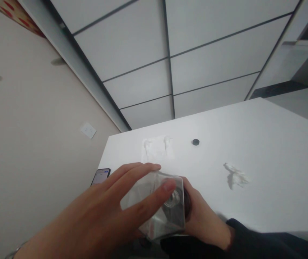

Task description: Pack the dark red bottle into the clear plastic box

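A clear, square-sided container (pixel 150 225) is held close in front of me between both hands, with a clear round part showing through its near face. My left hand (pixel 116 201) grips it from the left, thumb across the face and fingers over the upper side. On the right side, my right hand (pixel 201 216) curls around it, its fingers mostly hidden behind. Something dark and rounded (pixel 187 205) shows between the container and my right palm; I cannot tell whether it is a separate thing.
The white table (pixel 272 158) bears a small dark round cap (pixel 196 142), a crumpled tissue (pixel 236 176) and a flattened white tissue (pixel 157 147). A phone (pixel 100 176) lies at the left edge. Behind stand white panelled doors (pixel 137 46); a socket (pixel 88 130) is on the left wall.
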The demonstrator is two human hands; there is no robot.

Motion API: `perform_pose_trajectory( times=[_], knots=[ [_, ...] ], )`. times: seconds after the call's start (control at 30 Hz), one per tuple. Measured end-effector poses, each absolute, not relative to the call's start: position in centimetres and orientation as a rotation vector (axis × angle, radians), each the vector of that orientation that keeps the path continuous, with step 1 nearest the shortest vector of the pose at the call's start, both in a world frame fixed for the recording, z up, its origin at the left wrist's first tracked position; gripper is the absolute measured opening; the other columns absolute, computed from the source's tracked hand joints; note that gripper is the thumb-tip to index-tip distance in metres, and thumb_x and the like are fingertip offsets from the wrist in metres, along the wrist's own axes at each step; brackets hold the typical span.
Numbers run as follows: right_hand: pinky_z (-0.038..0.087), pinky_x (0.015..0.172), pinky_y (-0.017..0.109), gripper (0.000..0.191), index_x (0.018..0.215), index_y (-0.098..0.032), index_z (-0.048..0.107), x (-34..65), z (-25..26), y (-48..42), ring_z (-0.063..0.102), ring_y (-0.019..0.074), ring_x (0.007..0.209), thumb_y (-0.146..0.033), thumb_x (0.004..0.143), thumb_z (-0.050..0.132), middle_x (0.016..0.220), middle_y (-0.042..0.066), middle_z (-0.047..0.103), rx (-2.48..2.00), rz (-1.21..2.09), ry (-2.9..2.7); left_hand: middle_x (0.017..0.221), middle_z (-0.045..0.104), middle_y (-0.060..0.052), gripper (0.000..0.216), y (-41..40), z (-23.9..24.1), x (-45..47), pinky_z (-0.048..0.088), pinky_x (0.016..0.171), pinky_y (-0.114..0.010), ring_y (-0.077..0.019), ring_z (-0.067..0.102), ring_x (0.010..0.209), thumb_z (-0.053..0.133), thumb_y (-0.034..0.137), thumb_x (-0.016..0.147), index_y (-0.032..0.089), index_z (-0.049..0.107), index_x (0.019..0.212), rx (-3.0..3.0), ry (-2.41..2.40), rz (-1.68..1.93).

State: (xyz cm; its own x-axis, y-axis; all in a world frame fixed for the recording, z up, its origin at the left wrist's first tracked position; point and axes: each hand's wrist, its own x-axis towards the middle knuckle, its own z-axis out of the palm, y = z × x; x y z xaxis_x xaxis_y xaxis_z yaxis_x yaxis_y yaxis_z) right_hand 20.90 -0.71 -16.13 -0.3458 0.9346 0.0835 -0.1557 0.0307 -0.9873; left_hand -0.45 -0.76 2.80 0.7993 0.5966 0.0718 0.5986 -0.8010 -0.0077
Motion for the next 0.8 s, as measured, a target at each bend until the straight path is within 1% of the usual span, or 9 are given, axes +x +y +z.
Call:
perform_pose_trajectory(
  times=[0.13, 0.23, 0.3, 0.37, 0.47, 0.63, 0.73, 0.8],
  knots=[
    [0.055, 0.101, 0.051, 0.080, 0.131, -0.026, 0.054, 20.9, -15.7, -0.6, 0.069, 0.0308, 0.114, -0.028, 0.062, 0.094, 0.127, 0.009, 0.069, -0.856, 1.487, -1.392, 0.154, 0.060, -0.003, 0.094, -0.1, 2.8, -0.6, 0.058, 0.107, -0.033, -0.0229, 0.067, 0.129, 0.040, -0.003, 0.089, 0.040, 0.019, 0.169, -2.958, -0.974, -0.176],
    [0.055, 0.102, 0.051, 0.080, 0.131, -0.026, 0.054, 21.0, -15.5, -0.5, 0.068, 0.0311, 0.116, -0.029, 0.062, 0.094, 0.127, 0.009, 0.070, -0.841, 1.498, -1.393, 0.149, 0.064, -0.003, 0.092, 0.4, 2.4, -1.1, 0.061, 0.101, -0.029, -0.0216, 0.072, 0.119, 0.043, 0.000, 0.088, 0.041, 0.025, 0.168, -2.947, -0.974, -0.221],
    [0.054, 0.103, 0.051, 0.082, 0.132, -0.027, 0.053, 21.0, -15.5, -0.5, 0.068, 0.0309, 0.117, -0.027, 0.061, 0.095, 0.127, 0.008, 0.070, -0.844, 1.506, -1.395, 0.148, 0.065, -0.003, 0.090, 0.6, 2.3, -1.4, 0.062, 0.097, -0.027, -0.0216, 0.074, 0.113, 0.046, 0.002, 0.087, 0.041, 0.029, 0.167, -2.962, -0.960, -0.254],
    [0.054, 0.104, 0.051, 0.082, 0.132, -0.027, 0.053, 21.1, -15.5, -0.6, 0.068, 0.0307, 0.117, -0.027, 0.061, 0.095, 0.127, 0.008, 0.070, -0.848, 1.502, -1.400, 0.150, 0.064, -0.001, 0.092, 0.7, 2.4, -1.4, 0.063, 0.096, -0.027, -0.0213, 0.076, 0.110, 0.048, 0.003, 0.085, 0.043, 0.030, 0.166, -2.983, -0.978, -0.260],
    [0.055, 0.103, 0.050, 0.080, 0.131, -0.026, 0.053, 21.1, -15.4, -0.6, 0.069, 0.0309, 0.116, -0.031, 0.063, 0.094, 0.127, 0.010, 0.070, -0.836, 1.476, -1.410, 0.154, 0.061, -0.001, 0.097, 0.6, 2.8, -0.9, 0.063, 0.098, -0.028, -0.0217, 0.075, 0.113, 0.051, 0.001, 0.083, 0.044, 0.026, 0.167, -3.013, -0.998, -0.214],
    [0.057, 0.101, 0.051, 0.080, 0.132, -0.025, 0.053, 21.0, -15.6, -0.5, 0.069, 0.0314, 0.114, -0.036, 0.064, 0.094, 0.127, 0.011, 0.071, -0.842, 1.457, -1.422, 0.151, 0.061, -0.006, 0.091, 0.2, 3.2, -0.3, 0.058, 0.108, -0.035, -0.0246, 0.069, 0.123, 0.046, -0.001, 0.088, 0.038, 0.029, 0.168, -2.935, -0.982, -0.154],
    [0.057, 0.100, 0.050, 0.080, 0.132, -0.026, 0.054, 20.9, -15.9, -0.6, 0.070, 0.0309, 0.113, -0.033, 0.064, 0.095, 0.128, 0.010, 0.071, -0.838, 1.441, -1.410, 0.148, 0.061, -0.006, 0.091, 0.2, 3.5, 0.2, 0.059, 0.106, -0.035, -0.0262, 0.065, 0.127, 0.046, 0.000, 0.088, 0.038, 0.024, 0.169, -2.932, -0.954, -0.087],
    [0.058, 0.100, 0.049, 0.081, 0.134, -0.026, 0.055, 20.9, -16.1, -0.6, 0.069, 0.0309, 0.114, -0.029, 0.063, 0.095, 0.129, 0.010, 0.070, -0.836, 1.441, -1.403, 0.147, 0.061, -0.008, 0.089, 0.3, 3.7, 0.7, 0.061, 0.101, -0.035, -0.0279, 0.063, 0.127, 0.049, 0.005, 0.091, 0.037, 0.021, 0.169, -2.947, -0.921, -0.065]
  ],
)
